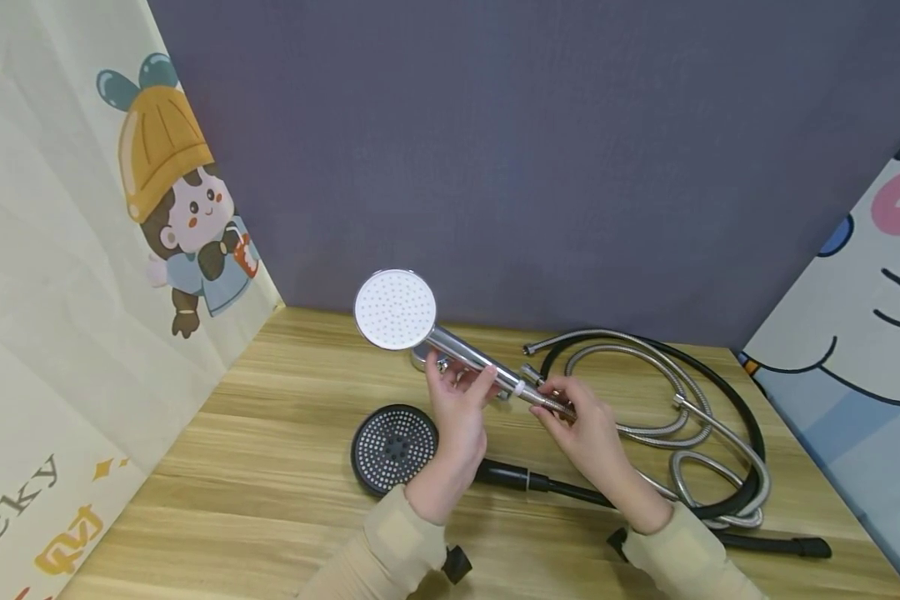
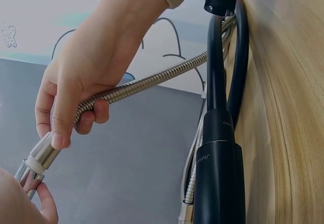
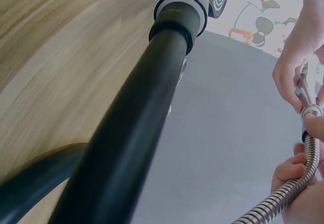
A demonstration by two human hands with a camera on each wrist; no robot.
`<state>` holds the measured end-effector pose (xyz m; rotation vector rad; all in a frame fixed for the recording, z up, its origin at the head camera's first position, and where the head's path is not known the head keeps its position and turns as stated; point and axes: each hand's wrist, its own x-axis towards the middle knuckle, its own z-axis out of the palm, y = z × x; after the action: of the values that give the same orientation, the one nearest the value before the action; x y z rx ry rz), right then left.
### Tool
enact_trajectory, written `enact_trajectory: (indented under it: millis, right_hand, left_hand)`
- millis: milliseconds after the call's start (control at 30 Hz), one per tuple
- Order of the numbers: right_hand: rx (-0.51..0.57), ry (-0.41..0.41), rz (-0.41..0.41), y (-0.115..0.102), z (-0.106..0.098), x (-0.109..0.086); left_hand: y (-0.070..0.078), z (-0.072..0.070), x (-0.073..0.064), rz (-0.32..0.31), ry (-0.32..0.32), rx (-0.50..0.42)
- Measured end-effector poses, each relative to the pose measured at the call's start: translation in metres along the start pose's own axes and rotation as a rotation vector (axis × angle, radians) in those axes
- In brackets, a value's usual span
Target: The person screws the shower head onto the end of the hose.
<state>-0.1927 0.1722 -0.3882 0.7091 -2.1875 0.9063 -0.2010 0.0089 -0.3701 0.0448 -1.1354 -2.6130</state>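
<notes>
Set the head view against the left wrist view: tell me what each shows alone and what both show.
Only the head view: the white spray face above the chrome handle, the black perforated spray face, and the cartoon figure in a yellow hat.

Only the left wrist view: pale lettering on the black handle.

Both: the right hand gripping the metal hose, the left hand holding the chrome handle, and the wooden table.

The wooden table [image 1: 270, 467] bears hoses [image 1: 648, 432] and a black showerhead [image 1: 393, 448].
</notes>
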Motion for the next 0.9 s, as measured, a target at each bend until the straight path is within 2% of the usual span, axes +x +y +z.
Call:
enact_trajectory:
  millis: [333,633,900]
  right_hand:
    - [0.07,0.012,-0.008,-0.0035,-0.0014,0.0024]
    - [0.009,0.036,0.003,-0.0009,-0.001,0.001]
    - [0.023,0.036,0.015,-0.0015,-0.0008,0.0003]
  left_hand:
    - [-0.0003,-0.0016,0.0006,0.001,-0.002,0.012]
    - [-0.0001,-0.0018,0.001,0.001,-0.006,0.004]
    - [-0.0009,-0.002,-0.0002,0.006,-0.003,0.002]
